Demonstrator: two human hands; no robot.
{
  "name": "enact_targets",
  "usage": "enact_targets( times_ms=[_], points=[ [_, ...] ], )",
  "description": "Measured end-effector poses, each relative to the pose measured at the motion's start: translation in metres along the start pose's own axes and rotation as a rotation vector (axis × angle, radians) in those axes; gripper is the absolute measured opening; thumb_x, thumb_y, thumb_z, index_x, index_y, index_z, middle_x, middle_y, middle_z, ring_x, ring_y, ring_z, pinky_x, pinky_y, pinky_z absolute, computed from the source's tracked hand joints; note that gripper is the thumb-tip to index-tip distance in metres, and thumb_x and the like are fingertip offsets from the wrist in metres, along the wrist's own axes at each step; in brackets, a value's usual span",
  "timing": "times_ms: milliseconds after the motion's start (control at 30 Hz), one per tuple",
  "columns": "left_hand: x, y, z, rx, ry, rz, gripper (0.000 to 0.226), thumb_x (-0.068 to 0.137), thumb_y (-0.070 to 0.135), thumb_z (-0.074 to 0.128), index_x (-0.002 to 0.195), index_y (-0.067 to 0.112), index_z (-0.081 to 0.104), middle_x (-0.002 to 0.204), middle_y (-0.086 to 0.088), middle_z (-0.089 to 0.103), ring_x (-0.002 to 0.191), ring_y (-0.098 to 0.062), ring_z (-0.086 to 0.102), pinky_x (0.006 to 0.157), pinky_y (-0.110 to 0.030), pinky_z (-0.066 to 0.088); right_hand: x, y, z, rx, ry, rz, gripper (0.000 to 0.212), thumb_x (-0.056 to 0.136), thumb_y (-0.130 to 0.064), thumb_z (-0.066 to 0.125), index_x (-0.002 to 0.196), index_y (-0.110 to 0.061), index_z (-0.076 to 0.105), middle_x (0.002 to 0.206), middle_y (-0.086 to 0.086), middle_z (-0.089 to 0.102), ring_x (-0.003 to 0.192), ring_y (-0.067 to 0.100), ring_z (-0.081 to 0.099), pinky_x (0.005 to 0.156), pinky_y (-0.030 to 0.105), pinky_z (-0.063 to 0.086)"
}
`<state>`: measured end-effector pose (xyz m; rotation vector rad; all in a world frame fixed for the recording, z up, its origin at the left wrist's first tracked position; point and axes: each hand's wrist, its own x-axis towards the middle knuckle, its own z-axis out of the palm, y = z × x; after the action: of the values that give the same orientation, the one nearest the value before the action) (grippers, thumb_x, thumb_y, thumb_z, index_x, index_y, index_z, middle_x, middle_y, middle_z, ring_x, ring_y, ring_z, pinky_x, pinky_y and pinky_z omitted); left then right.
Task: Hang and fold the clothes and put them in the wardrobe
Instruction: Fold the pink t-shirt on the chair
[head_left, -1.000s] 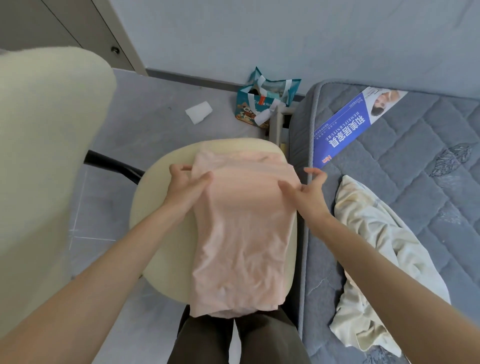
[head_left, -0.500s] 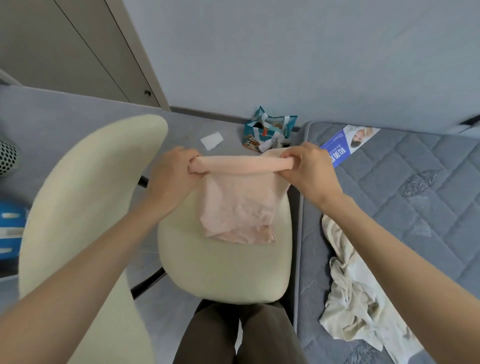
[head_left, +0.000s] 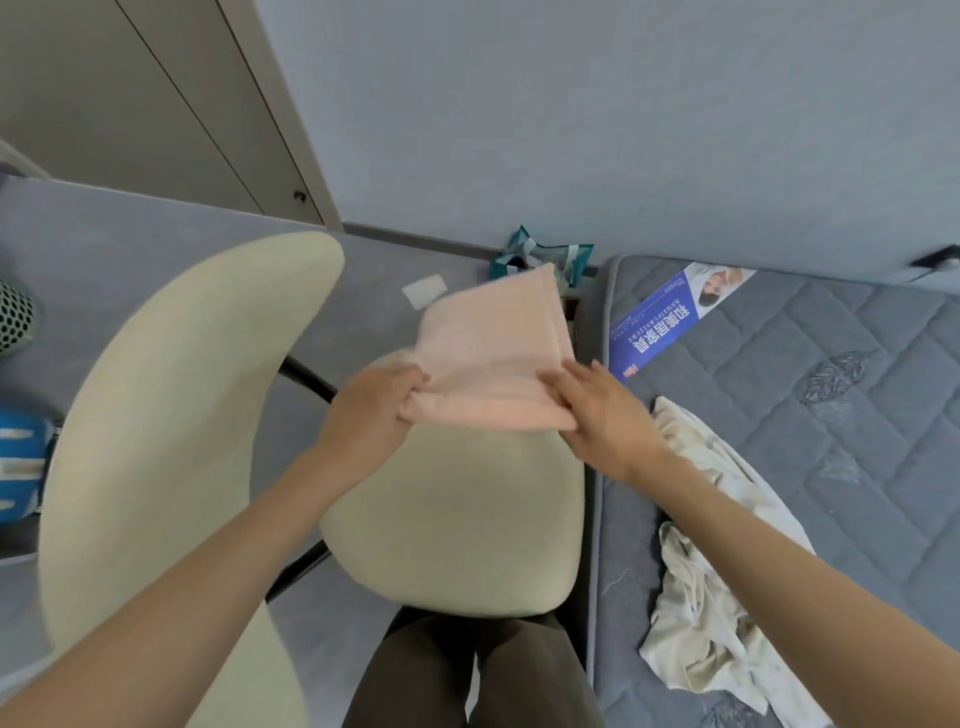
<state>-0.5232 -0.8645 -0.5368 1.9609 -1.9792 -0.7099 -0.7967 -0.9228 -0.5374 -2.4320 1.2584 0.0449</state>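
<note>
1. since half a second ago, the pink garment (head_left: 493, 353) is no longer hanging below the hands. its free half is swinging up and over, now lying beyond the grip and clear of the chair seat (head_left: 457, 525).
2. the left hand (head_left: 374, 410) is gripping the near left corner with curled fingers. the right hand (head_left: 608, 415) appears to be pinching the near right corner, fingers lying over the top, thumb hidden under the cloth.
3. the garment is sitting in folded layers, stretching between the two hands and reaching away from them.
4. only the near edge is being held, so the far layers are lying loose. a quick tilt could be sliding them apart and undoing the fold.
5. beyond the far edge of the bundle, a teal bag (head_left: 540, 254) is standing on the floor. a slipped corner could be dropping the cloth there instead of onto the seat below the grip.
6. to the right of the right hand, a cream garment (head_left: 717, 545) is lying crumpled on the mattress (head_left: 841, 426). brushing it could be dragging it along.
</note>
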Motion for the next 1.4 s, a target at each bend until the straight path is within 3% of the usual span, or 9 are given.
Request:
enact_targets(
  times_ms=[67, 133, 200, 300, 567, 767, 933, 1200, 1400],
  points=[
    [-0.02, -0.011, 0.023, -0.038, -0.168, -0.047, 0.015, 0.085, 0.005, 0.059, 0.099, 0.007, 0.06, 0.094, -0.01, 0.068, 0.086, -0.031, 0.06, 0.068, -0.038, 0.047, -0.02, 0.001, 0.027, 0.014, -0.204, 0.076, 0.039, 0.083, -0.016, 0.054, 0.121, -0.013, 0.053, 0.113, 0.006, 0.059, 0.108, 0.03, 0.053, 0.102, 0.036, 0.032],
    [-0.038, -0.019, 0.043, -0.132, -0.336, -0.078, 0.007, 0.088, 0.009, 0.058, 0.092, 0.012, 0.054, 0.086, 0.001, 0.065, 0.084, -0.024, 0.061, 0.062, -0.029, 0.043, -0.04, 0.002, 0.049, 0.069, -0.418, 0.168, 0.026, 0.082, -0.019, 0.052, 0.108, -0.022, 0.048, 0.109, 0.001, 0.06, 0.102, 0.028, 0.053, 0.081, 0.032, 0.04],
    [-0.053, -0.026, 0.06, -0.231, -0.507, -0.127, 0.014, 0.089, 0.014, 0.061, 0.084, 0.02, 0.049, 0.079, 0.012, 0.057, 0.078, -0.015, 0.058, 0.056, -0.016, 0.035, -0.054, 0.003, 0.066, 0.126, -0.602, 0.199, 0.018, 0.081, -0.02, 0.051, 0.093, -0.026, 0.039, 0.095, 0.0, 0.061, 0.087, 0.026, 0.054, 0.065, 0.031, 0.039],
    [-0.067, -0.035, 0.079, -0.288, -0.609, -0.23, 0.031, 0.09, 0.022, 0.062, 0.077, 0.036, 0.038, 0.076, 0.02, 0.05, 0.068, 0.002, 0.048, 0.054, -0.01, 0.035, -0.064, 0.005, 0.079, 0.26, -0.666, 0.263, 0.017, 0.079, -0.023, 0.054, 0.084, -0.028, 0.038, 0.081, -0.002, 0.058, 0.073, 0.021, 0.055, 0.06, 0.031, 0.043],
    [-0.04, -0.047, 0.114, -0.586, -0.263, -0.629, 0.015, 0.093, 0.031, 0.057, 0.083, 0.02, 0.053, 0.084, 0.003, 0.061, 0.075, -0.013, 0.055, 0.06, -0.024, 0.038, -0.028, 0.028, 0.096, 0.609, -0.227, 0.649, 0.019, 0.075, -0.025, 0.068, 0.082, -0.031, 0.051, 0.083, -0.012, 0.061, 0.073, 0.0, 0.055, 0.055, 0.007, 0.038],
    [-0.011, -0.043, 0.146, -0.88, 0.083, -0.88, 0.04, 0.093, 0.022, 0.056, 0.132, 0.019, 0.048, 0.117, 0.008, 0.054, 0.104, -0.011, 0.052, 0.081, -0.022, 0.04, 0.003, 0.029, 0.123, 0.919, 0.34, 0.857, 0.052, 0.081, -0.031, 0.074, 0.123, -0.029, 0.044, 0.111, -0.011, 0.058, 0.097, 0.004, 0.058, 0.08, 0.015, 0.045],
    [-0.01, -0.034, 0.19, -0.586, 0.0, -0.909, 0.057, 0.09, 0.037, 0.06, 0.135, 0.005, 0.044, 0.132, -0.017, 0.049, 0.122, -0.032, 0.046, 0.103, -0.044, 0.038, -0.003, 0.018, 0.169, 0.828, 0.136, 1.1, 0.078, 0.083, -0.041, 0.068, 0.145, -0.016, 0.027, 0.137, 0.004, 0.042, 0.131, 0.026, 0.033, 0.109, 0.041, 0.03],
    [-0.004, -0.018, 0.224, -0.168, 0.211, -0.858, 0.057, 0.094, 0.045, 0.049, 0.126, -0.002, 0.044, 0.121, -0.023, 0.05, 0.108, -0.038, 0.049, 0.084, -0.046, 0.039, 0.014, 0.002, 0.205, 0.383, 0.226, 1.142, 0.059, 0.093, -0.051, 0.048, 0.137, -0.013, 0.037, 0.13, 0.01, 0.044, 0.115, 0.028, 0.042, 0.093, 0.041, 0.038],
    [-0.008, -0.042, 0.246, -0.061, 0.36, -0.653, 0.046, 0.093, 0.037, 0.055, 0.112, -0.006, 0.053, 0.097, -0.023, 0.059, 0.087, -0.038, 0.058, 0.065, -0.044, 0.045, 0.011, 0.014, 0.23, 0.267, 0.413, 0.974, 0.053, 0.095, -0.048, 0.045, 0.123, -0.003, 0.047, 0.115, 0.011, 0.051, 0.103, 0.028, 0.05, 0.079, 0.038, 0.042]
  ],
)
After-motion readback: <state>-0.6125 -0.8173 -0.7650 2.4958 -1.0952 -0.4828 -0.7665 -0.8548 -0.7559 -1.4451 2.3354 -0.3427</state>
